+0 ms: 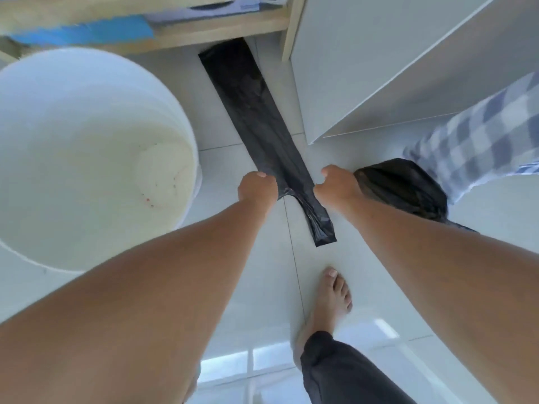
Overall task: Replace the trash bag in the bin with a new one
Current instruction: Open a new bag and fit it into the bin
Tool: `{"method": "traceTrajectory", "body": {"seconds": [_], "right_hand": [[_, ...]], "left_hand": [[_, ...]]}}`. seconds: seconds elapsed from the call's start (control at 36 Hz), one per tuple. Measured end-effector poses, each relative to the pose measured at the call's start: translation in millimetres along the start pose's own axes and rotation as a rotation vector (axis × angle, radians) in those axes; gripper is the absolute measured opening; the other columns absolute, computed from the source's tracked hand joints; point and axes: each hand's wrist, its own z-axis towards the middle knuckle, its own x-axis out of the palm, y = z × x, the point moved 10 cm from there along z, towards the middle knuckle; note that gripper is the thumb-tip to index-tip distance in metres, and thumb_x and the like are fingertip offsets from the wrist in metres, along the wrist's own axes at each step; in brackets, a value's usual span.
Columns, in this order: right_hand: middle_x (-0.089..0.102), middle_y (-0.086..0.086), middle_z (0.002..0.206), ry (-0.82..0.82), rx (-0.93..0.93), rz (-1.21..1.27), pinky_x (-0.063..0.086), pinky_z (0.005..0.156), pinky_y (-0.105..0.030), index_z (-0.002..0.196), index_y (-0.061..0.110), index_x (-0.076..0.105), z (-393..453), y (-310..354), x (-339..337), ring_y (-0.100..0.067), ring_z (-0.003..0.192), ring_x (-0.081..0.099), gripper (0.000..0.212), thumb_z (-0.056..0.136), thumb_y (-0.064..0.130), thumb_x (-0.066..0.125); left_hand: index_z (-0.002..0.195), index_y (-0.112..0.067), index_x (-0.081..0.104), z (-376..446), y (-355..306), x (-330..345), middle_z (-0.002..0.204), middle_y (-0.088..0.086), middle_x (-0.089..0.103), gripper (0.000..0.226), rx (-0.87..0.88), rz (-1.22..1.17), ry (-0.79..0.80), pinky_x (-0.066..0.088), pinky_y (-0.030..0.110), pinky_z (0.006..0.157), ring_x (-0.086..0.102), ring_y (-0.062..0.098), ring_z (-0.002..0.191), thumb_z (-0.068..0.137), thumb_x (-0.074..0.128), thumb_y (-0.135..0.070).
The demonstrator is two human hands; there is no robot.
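A long, flat, folded black trash bag [253, 112] hangs stretched away from me over the white tiled floor. My left hand [256, 188] pinches its left edge near the handle end, and my right hand [335, 185] grips its right edge. One handle strip [319, 223] dangles between my wrists. The white round bin [87, 158] stands to the left with no bag inside and a few small red specks on its bottom. A filled, bunched black bag [405, 188] lies on the floor just behind my right hand.
A wooden shelf [204, 30] holding blue items runs along the top. A white cabinet [393, 68] rises at the right, with a blue checked cloth [481, 135] hanging beside it. My bare foot [326, 304] stands on the tiles below the bag.
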Motion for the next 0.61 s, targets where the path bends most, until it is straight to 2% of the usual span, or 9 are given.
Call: {"method": "traceTrajectory", "body": {"seconds": [0.06,0.14,0.19,0.28,0.33,0.42,0.47,0.53,0.61], "right_hand": [[0.054,-0.015,0.133,0.031,0.038,0.000,0.043,0.082,-0.028,0.134,0.005,0.046,19.4,-10.2,18.6,-0.034,0.120,0.053,0.045,0.091,0.017,0.054],[0.060,-0.015,0.116,0.056,0.064,0.025,0.036,0.071,-0.027,0.116,0.004,0.052,47.6,-23.8,48.9,-0.032,0.095,0.055,0.035,0.089,0.025,0.058],[0.057,-0.011,0.107,0.049,0.079,0.091,0.037,0.072,-0.028,0.114,0.006,0.051,59.8,-31.7,64.4,-0.029,0.092,0.053,0.034,0.086,0.024,0.061],[0.056,-0.004,0.082,0.053,0.079,0.078,0.038,0.067,-0.026,0.088,0.011,0.058,65.8,-36.3,75.9,-0.030,0.086,0.058,0.008,0.087,0.018,0.059],[0.050,-0.002,0.064,0.066,0.069,0.042,0.035,0.054,-0.026,0.063,0.013,0.051,61.9,-35.9,75.0,-0.028,0.070,0.057,0.027,0.089,0.017,0.056],[0.042,-0.004,0.054,0.076,0.027,0.008,0.029,0.046,-0.028,0.052,0.013,0.041,39.1,-30.6,56.1,-0.024,0.057,0.044,0.043,0.092,0.020,0.055],[0.038,-0.005,0.053,0.057,0.019,0.018,0.027,0.047,-0.031,0.050,0.013,0.037,19.2,-28.3,36.3,-0.024,0.055,0.040,0.047,0.093,0.021,0.055],[0.042,-0.010,0.057,0.065,0.023,0.066,0.027,0.051,-0.032,0.055,0.005,0.046,-5.2,-24.3,15.3,-0.026,0.060,0.043,0.044,0.093,0.023,0.056],[0.052,-0.013,0.077,0.102,0.033,0.212,0.038,0.064,-0.033,0.088,-0.009,0.066,-46.0,-9.8,-18.9,-0.024,0.073,0.049,0.033,0.093,0.023,0.059]], "left_hand": [[0.131,-0.003,0.054,21.1,6.7,12.0,0.137,0.009,0.057,0.040,-0.013,-0.016,-0.027,0.048,0.031,0.094,0.053,0.028,0.128,0.096,0.051,-0.022],[0.131,-0.004,0.050,53.3,20.4,29.4,0.130,0.014,0.059,0.053,-0.085,-0.088,-0.076,0.051,0.039,0.093,0.059,0.034,0.115,0.089,0.058,-0.036],[0.131,-0.010,0.045,68.3,31.2,33.1,0.125,0.007,0.057,0.055,-0.141,-0.147,-0.121,0.051,0.038,0.087,0.059,0.030,0.104,0.087,0.065,-0.035],[0.142,-0.014,0.041,79.1,28.0,29.1,0.138,0.007,0.053,0.057,-0.110,-0.281,-0.194,0.047,0.029,0.075,0.058,0.030,0.115,0.091,0.062,-0.029],[0.134,-0.008,0.053,78.5,30.4,33.0,0.129,0.010,0.061,0.048,-0.135,-0.247,-0.115,0.046,0.028,0.072,0.060,0.031,0.112,0.093,0.062,-0.031],[0.118,-0.008,0.062,55.6,21.7,24.0,0.113,0.009,0.067,0.034,-0.073,-0.112,-0.074,0.046,0.030,0.075,0.062,0.031,0.097,0.092,0.064,-0.030],[0.110,-0.009,0.065,33.2,9.3,16.2,0.108,0.010,0.069,0.026,-0.002,-0.094,-0.047,0.047,0.029,0.073,0.063,0.029,0.091,0.091,0.065,-0.027],[0.107,-0.008,0.066,7.8,-4.3,3.9,0.104,0.010,0.070,0.022,0.031,-0.079,-0.029,0.047,0.028,0.070,0.063,0.028,0.085,0.090,0.067,-0.022],[0.103,-0.009,0.063,-34.2,-31.1,-14.5,0.099,0.009,0.068,0.018,0.071,-0.080,0.034,0.050,0.027,0.065,0.064,0.023,0.078,0.087,0.070,-0.014]]}}
